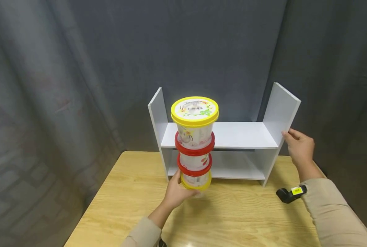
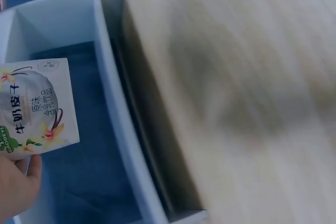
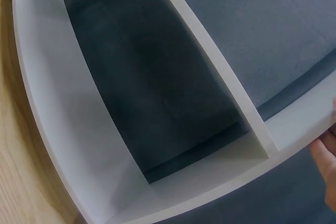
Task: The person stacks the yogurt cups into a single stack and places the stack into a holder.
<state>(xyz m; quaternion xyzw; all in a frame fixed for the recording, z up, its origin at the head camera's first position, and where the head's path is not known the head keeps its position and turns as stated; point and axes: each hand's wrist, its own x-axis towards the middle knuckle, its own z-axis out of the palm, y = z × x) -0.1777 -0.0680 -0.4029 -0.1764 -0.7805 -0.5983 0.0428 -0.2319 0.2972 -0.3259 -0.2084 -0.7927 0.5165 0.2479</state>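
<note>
My left hand point(image 1: 178, 192) grips the lowest cup of a tall stack of several lidded plastic cups in front of a white two-tier shelf point(image 1: 242, 133). On top is a cup with a yellow lid point(image 1: 195, 110); red lids point(image 1: 194, 147) show in the middle, and a yellow one point(image 1: 198, 186) sits lowest. In the left wrist view, my left hand point(image 2: 18, 187) is beneath a cup's printed side point(image 2: 39, 109). My right hand point(image 1: 301, 148) holds the front edge of the shelf's right panel, thumb on the inner side. The right wrist view catches part of that hand point(image 3: 326, 156).
The shelf stands at the back of a wooden table point(image 1: 134, 206). Grey curtains point(image 1: 208, 41) hang behind and on both sides. A black strap mount with a yellow label point(image 1: 296, 191) is on my right wrist. Shadows fall on the tabletop below the stack.
</note>
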